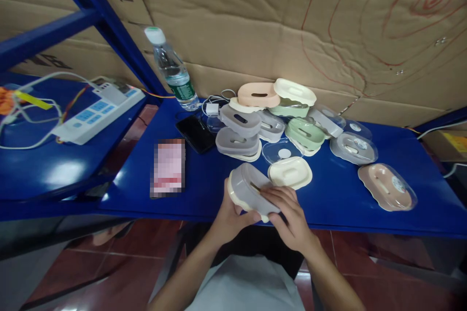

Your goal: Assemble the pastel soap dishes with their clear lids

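A grey oval box point(251, 187) with a slot in its top and a cream rim piece along its lower edge is held tilted at the table's front edge. My left hand point(233, 218) grips its left and lower side, the thumb on the cream rim. Over the slotted top and right end lie the fingers of my right hand point(292, 214), with the thumb side hidden in part. Just behind the box, a cream oval piece point(291, 173) rests on the blue table point(328, 194), beside a clear lid point(279, 148) with a round white sticker.
Several slotted oval pieces, among them a peach one point(259, 95) and a green one point(305, 133), are piled behind. Clear-lidded boxes point(387, 187) stand at right. A bottle point(178, 80), a black phone point(196, 133) and a power strip point(98, 116) are left.
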{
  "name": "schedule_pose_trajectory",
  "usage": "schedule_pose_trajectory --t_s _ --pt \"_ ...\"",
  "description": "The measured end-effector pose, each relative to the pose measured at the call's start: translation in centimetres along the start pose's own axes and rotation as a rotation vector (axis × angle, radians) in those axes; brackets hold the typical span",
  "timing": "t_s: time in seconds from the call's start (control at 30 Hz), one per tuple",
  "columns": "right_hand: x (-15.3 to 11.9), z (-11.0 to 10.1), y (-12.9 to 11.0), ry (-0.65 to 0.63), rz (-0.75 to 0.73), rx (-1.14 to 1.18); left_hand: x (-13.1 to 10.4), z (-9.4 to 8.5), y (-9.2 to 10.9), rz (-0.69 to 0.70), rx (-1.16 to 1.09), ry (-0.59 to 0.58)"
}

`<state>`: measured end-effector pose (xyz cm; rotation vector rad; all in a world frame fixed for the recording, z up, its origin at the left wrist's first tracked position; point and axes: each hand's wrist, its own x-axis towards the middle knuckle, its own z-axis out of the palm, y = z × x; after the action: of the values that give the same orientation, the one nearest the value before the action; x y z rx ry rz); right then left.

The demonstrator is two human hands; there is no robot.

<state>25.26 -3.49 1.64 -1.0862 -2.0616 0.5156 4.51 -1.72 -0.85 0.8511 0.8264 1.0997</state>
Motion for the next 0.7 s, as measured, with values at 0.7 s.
schedule_pose_trajectory --t_s 0.7 --pt "4.2 -7.6 5.6 0.101 -0.073 -0.514 0.5 1.4 0.8 -0.087 -0.211 0.153"
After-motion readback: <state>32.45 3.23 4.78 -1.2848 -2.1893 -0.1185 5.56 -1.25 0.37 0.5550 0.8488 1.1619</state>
